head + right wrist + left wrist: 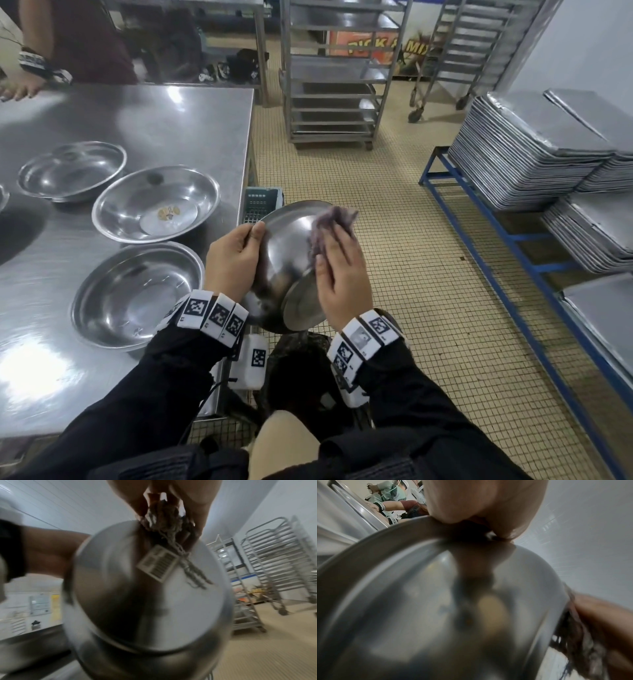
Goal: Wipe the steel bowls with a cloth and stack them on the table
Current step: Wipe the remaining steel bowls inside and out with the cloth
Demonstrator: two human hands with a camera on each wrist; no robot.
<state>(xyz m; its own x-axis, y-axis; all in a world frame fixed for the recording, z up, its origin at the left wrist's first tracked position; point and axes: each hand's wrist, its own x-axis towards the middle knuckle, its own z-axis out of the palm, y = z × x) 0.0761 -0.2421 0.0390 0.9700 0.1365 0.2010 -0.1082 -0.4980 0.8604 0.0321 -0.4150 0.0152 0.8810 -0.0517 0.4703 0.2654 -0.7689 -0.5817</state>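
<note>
A steel bowl [287,267] is held up in the air, just off the table [154,113] edge and above the tiled floor [394,212]. It is tipped, with its round bottom toward the person.

The left hand [233,257] grips the bowl's rim on the left side. The thumb is on one side of the rim and the curled fingers are on the other. In the left wrist view the fingers [481,504] pinch the rim right up close.

The right hand [342,277] presses a purple cloth [330,226] flat on the outside of the bowl. Its fingers are mostly straight. The right wrist view shows a white tag [158,562] hanging from the cloth.

Three more bowls sit apart on the table: a near bowl [137,294], a middle bowl [156,204] and a far bowl [72,171]. They are not stacked.

Trays [527,150] are piled high on a blue rack [507,236] to the right.
</note>
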